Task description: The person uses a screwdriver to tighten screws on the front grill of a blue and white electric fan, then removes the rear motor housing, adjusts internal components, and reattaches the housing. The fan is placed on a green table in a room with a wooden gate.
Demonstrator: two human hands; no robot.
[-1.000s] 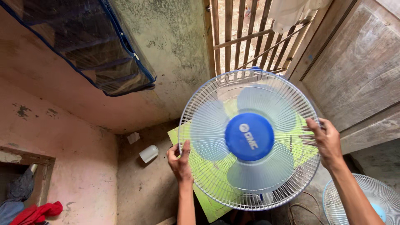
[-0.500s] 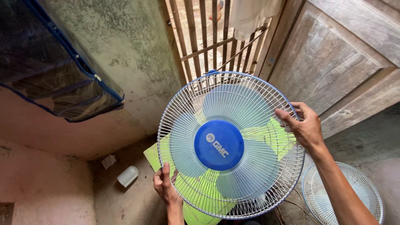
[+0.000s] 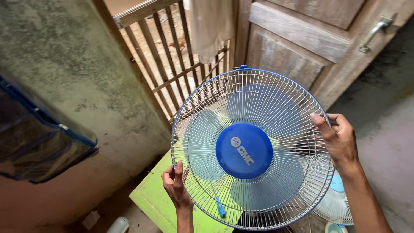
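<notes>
Both hands (image 3: 176,184) (image 3: 338,139) on fan guard (image 3: 252,149) rim, grip prob. firm.

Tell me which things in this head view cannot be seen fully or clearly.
- Fan base and motor: hidden behind the fan guard that the left hand and right hand hold.
- Second fan guard: partly covered by the right forearm, cut by the bottom edge.
- White bottle: cut by the bottom edge.
- Green board: its far side lies behind the guard.
</notes>
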